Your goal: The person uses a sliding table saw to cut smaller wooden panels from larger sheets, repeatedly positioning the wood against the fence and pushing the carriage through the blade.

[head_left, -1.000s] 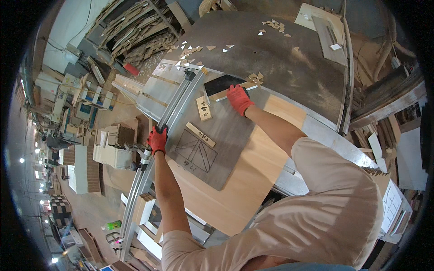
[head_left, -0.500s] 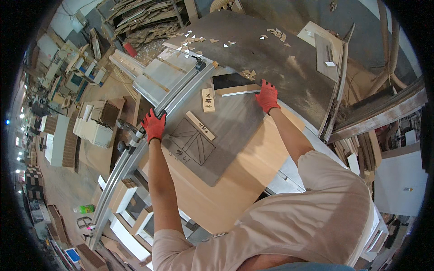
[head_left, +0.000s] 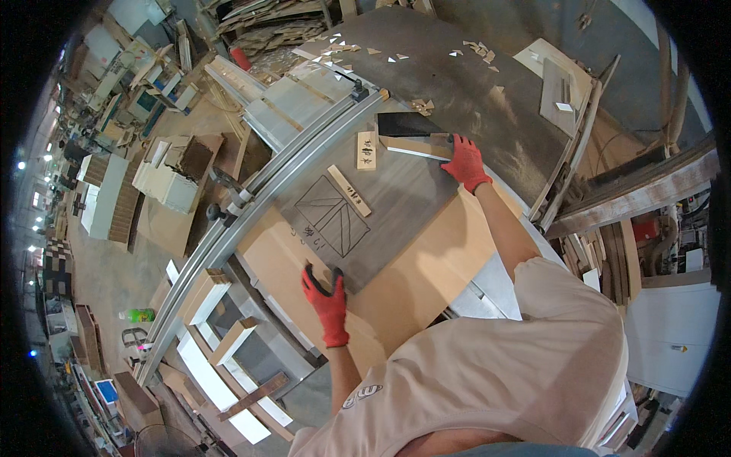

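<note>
My left hand [head_left: 326, 308], in a red glove with black fingertips, is at the near corner of a grey wood-grain board [head_left: 403, 202]. Its thumb and fingers are apart and nothing is held. At the board's far right, my right hand [head_left: 466, 164], gloved the same way, has its fingers closed at the end of a short wooden strip [head_left: 415, 148] with a white edge. A black piece [head_left: 413, 124] lies just beyond that strip. Two small wooden blocks [head_left: 366, 151] with handwriting rest on the board, near a hand-drawn rectangle with diagonal lines [head_left: 333, 215].
Under the grey board is a larger tan panel [head_left: 426, 282]. A metal rail [head_left: 263, 183] with a clamp-like fitting [head_left: 228, 199] runs along the left. Triangular offcuts [head_left: 480, 52] are scattered over the dark tabletop [head_left: 434, 68]. White-edged frames [head_left: 221, 343] stand at lower left.
My left hand has left the rail side and come back toward me to the board's near corner. The strip at my right hand has turned slightly, its right end now nearer me.
</note>
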`<move>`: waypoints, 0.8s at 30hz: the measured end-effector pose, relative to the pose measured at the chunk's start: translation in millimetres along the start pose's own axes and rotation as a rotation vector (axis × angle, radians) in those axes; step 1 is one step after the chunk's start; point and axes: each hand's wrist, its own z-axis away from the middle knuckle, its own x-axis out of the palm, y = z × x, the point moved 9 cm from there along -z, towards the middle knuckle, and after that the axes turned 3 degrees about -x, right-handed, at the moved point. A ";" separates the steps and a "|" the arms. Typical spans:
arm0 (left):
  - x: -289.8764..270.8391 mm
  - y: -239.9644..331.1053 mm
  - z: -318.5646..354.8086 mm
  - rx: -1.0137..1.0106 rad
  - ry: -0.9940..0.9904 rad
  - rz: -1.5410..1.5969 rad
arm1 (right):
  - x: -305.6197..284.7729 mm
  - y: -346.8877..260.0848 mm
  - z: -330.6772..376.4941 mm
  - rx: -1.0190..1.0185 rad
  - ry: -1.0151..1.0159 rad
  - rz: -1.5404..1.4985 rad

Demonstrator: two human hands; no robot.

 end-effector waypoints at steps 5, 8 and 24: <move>36.7 14.9 51.7 0.047 -0.019 -0.168 | 43.1 -10.8 -23.2 -0.110 -0.087 -0.068; 40.0 43.6 61.5 0.122 -0.054 -0.396 | 46.1 -30.8 -12.3 -0.153 -0.172 -0.106; 50.6 2.6 56.5 0.224 0.070 -0.722 | -180.6 62.5 422.8 0.803 0.080 0.019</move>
